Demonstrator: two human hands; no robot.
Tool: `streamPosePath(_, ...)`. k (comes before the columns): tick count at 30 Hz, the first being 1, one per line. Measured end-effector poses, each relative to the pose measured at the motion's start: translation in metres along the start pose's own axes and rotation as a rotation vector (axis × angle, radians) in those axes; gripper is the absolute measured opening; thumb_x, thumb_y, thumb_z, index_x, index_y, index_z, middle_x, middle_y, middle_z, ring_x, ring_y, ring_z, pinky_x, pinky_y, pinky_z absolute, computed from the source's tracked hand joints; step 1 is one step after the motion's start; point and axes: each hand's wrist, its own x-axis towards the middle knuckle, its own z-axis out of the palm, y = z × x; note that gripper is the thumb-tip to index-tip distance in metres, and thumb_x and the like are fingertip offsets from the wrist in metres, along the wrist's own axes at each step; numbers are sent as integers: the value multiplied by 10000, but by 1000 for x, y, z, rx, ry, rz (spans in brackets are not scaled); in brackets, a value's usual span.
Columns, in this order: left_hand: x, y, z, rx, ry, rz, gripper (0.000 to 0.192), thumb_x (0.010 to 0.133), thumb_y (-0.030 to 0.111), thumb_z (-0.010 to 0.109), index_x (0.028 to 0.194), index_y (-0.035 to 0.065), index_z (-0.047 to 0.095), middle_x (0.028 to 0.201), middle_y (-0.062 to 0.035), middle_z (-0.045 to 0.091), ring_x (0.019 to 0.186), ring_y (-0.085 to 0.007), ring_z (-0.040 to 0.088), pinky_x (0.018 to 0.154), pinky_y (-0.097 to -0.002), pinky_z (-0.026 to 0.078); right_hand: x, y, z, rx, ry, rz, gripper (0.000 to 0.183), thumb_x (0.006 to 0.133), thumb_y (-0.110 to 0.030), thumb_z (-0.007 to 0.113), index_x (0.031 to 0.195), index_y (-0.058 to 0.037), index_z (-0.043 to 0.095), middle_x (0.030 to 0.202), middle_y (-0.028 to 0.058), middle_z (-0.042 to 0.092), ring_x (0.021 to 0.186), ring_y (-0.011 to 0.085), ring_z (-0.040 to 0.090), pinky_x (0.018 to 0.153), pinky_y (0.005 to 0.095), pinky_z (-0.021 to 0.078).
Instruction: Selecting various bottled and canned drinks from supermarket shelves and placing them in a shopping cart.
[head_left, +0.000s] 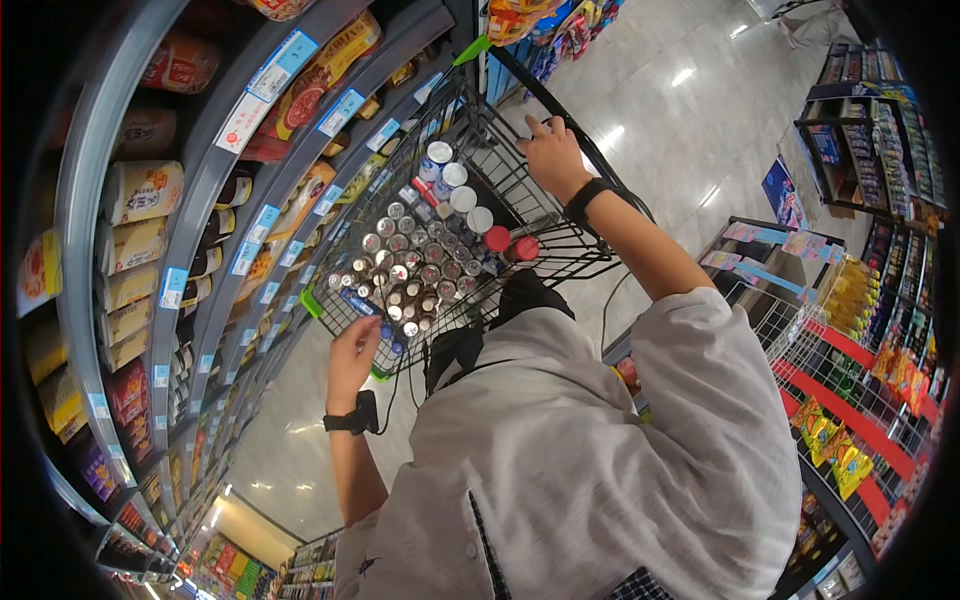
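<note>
A black wire shopping cart (517, 169) with green corner pieces stands before me. Inside it are several cans and bottles (420, 262) packed close, their tops facing up. White-lidded canisters (454, 176) and red-lidded jars (523, 248) line one side. My right hand (557, 159) is over the cart's side beside the black bar, fingers spread, nothing seen in it. At the cart's near corner is my left hand (352, 358), next to blue-capped bottles (388, 334). Its fingers are bent and partly hidden, so I cannot tell whether it touches anything.
Shelving (169, 285) with packaged food and price tags runs close along the left. A wire display rack (840, 375) with red strips and snack bags stands at right. Beyond it is a stocked shelf unit (874, 142). Glossy tiled floor (675, 97) lies between.
</note>
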Motion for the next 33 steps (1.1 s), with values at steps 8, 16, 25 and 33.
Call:
streamPosePath(8,35,13,41,32,11,17,219,909,115,627,1108,31,656,934,-102,715,780,-168,670,686,-285,504,3,89,-36,351,172,-81,295,758,25,567,1009,-93,667,1164,131,601,1049,352,594,857,427,507)
streamPosePath(16,57,0,61,-13,-84,34,237,928,122,601,1137,14,633,988,-119,713,885,-198,688,755,-307,524,-58,207,-108,401,-96,93,413,795,-408,765,873,-23,640,917,148,601,891,304,609,761,374,513)
streamPosePath(25,67,-12,64,-61,-131,59,215,936,107,590,1131,27,639,980,-109,718,861,-176,688,729,-292,518,-106,194,-173,808,-353,235,496,960,-419,566,1295,-53,551,1277,117,569,1221,226,526,1066,384,395)
streamPosePath(33,74,-4,70,-27,-123,105,203,926,122,613,1095,16,649,880,-106,704,763,-149,667,685,-273,503,-50,54,-73,105,-247,-131,334,795,-117,543,1095,-155,686,1055,92,679,1050,312,611,856,414,521)
